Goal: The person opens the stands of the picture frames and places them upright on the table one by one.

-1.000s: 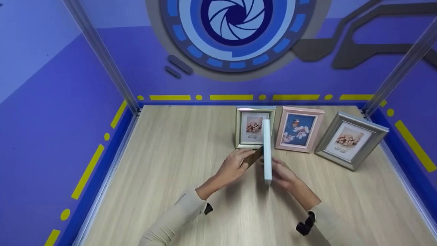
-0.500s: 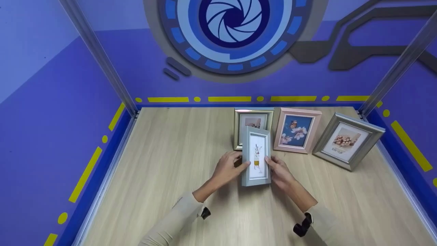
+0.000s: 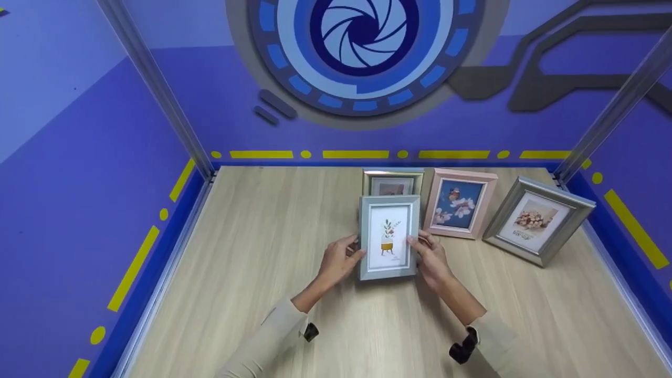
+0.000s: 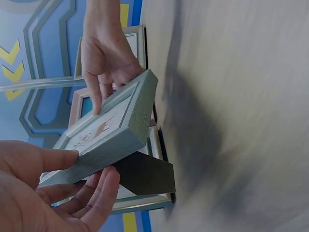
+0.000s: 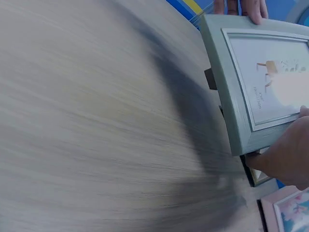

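Observation:
A grey-blue picture frame (image 3: 388,270) with a print of a plant in a yellow pot faces the head camera. My left hand (image 3: 338,258) pinches its left edge, the thumb (image 4: 63,158) on the front and the fingers behind. On the opposite edge my right hand (image 3: 431,257) grips it, thumb over the front border. Behind the frame its dark stand (image 4: 147,174) sticks out, as the left wrist view shows. A shadow falls on the table under the frame, which is held up above the wood.
Directly behind stands a gold picture frame (image 3: 394,173), mostly covered. To its right are a pink frame (image 3: 433,202) with a blossom picture and a silver frame (image 3: 569,226) turned inward. The wooden table (image 3: 262,220) ends at blue walls and metal posts (image 3: 163,100).
The grey-blue frame has turned from edge-on to facing the head camera and shifted slightly left. Both hands have turned it, and now hold opposite sides. The standing frames stay put.

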`<state>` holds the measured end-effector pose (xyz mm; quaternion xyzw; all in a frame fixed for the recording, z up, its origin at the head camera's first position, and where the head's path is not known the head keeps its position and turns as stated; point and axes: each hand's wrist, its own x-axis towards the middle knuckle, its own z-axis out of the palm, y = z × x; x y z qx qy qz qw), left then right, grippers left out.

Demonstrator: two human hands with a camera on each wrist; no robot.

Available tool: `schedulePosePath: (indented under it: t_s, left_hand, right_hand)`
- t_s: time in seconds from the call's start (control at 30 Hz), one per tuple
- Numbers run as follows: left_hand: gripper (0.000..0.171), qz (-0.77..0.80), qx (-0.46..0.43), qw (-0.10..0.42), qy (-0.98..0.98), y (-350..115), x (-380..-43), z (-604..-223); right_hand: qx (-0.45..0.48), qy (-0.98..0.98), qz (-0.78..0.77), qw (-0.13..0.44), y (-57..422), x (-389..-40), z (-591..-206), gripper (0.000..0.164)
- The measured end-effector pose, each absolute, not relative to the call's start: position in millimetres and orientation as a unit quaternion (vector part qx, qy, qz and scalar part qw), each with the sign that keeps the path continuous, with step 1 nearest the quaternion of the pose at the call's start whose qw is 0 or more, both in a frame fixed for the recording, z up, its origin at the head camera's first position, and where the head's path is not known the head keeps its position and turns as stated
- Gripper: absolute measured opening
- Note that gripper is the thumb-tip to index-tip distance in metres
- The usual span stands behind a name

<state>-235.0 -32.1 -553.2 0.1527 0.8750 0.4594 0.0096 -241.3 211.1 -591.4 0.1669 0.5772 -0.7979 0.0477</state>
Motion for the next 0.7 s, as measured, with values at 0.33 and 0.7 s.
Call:
schedulePosePath:
  t_s: [0.33,0.7]
  left_hand:
    - [0.038,0.487,0.089,0.013,0.869,-53.8,-237.8,-565.8]
    - [0.04,0.498,0.06,-0.024,0.865,-81.7,-243.4,-569.8]
  right_hand:
    - [0.125,0.686,-0.717,-0.007,189.0,-241.7,-587.4,0.04]
    - [0.024,0.725,-0.686,-0.048,159.7,-251.6,-587.6,0.042]
